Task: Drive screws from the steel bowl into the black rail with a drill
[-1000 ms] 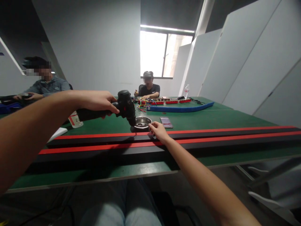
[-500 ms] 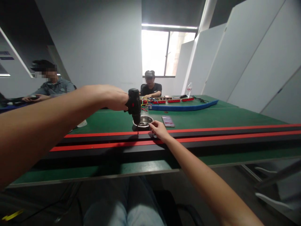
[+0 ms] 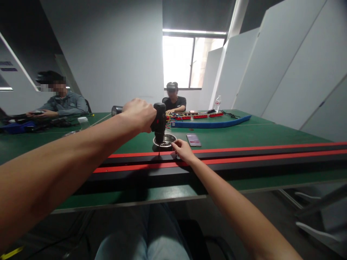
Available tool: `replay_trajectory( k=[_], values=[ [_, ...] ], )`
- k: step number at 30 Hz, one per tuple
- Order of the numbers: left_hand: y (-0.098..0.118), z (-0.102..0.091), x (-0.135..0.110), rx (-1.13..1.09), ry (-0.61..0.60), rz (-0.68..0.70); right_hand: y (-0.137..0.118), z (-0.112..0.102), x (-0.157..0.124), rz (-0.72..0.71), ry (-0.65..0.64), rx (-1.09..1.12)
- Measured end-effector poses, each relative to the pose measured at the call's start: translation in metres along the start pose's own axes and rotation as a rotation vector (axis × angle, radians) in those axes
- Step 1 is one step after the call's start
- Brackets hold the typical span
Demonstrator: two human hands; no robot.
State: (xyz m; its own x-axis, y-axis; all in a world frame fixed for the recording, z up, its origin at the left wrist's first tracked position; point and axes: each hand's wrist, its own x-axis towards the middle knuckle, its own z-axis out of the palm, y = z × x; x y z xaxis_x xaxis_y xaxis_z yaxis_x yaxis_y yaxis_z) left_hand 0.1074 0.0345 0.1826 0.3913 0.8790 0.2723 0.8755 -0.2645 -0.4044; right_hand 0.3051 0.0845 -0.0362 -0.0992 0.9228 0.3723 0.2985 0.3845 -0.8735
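Note:
My left hand (image 3: 139, 113) is wrapped round the grip of a black electric screwdriver (image 3: 159, 121), held upright with its bit pointing down at the long black and red rail (image 3: 244, 155) lying across the green table. My right hand (image 3: 183, 150) rests on the rail just right of the bit, fingers pinched together on something too small to make out. A small metal bowl (image 3: 166, 141) with dark screws stands right behind the rail.
A phone (image 3: 193, 139) lies right of the bowl. A blue strip (image 3: 211, 124) with red parts lies farther back, near a water bottle (image 3: 217, 104). One person sits at the far end (image 3: 173, 103), another at the left (image 3: 61, 103). White panels lean at the right.
My left hand has swung the screwdriver from lying sideways to upright and brought it rightwards over the rail. My right hand has stayed on the rail.

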Motion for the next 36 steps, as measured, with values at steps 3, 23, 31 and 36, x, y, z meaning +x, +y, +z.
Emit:
replay_trajectory(
  k=[3,23,31,36],
  values=[
    [0.001,-0.002,-0.003,0.034,0.004,0.02,0.001,0.001,0.0,0.018,-0.002,-0.008],
    [0.001,-0.002,-0.006,-0.002,-0.011,-0.009,0.0,0.001,0.0,0.008,-0.018,-0.044],
    [-0.002,0.001,-0.008,0.088,0.004,0.009,-0.005,-0.003,-0.001,-0.064,0.147,0.011],
    [-0.007,0.003,-0.011,0.002,0.021,0.005,-0.008,-0.034,0.005,-0.005,0.272,-0.041]
  ],
)
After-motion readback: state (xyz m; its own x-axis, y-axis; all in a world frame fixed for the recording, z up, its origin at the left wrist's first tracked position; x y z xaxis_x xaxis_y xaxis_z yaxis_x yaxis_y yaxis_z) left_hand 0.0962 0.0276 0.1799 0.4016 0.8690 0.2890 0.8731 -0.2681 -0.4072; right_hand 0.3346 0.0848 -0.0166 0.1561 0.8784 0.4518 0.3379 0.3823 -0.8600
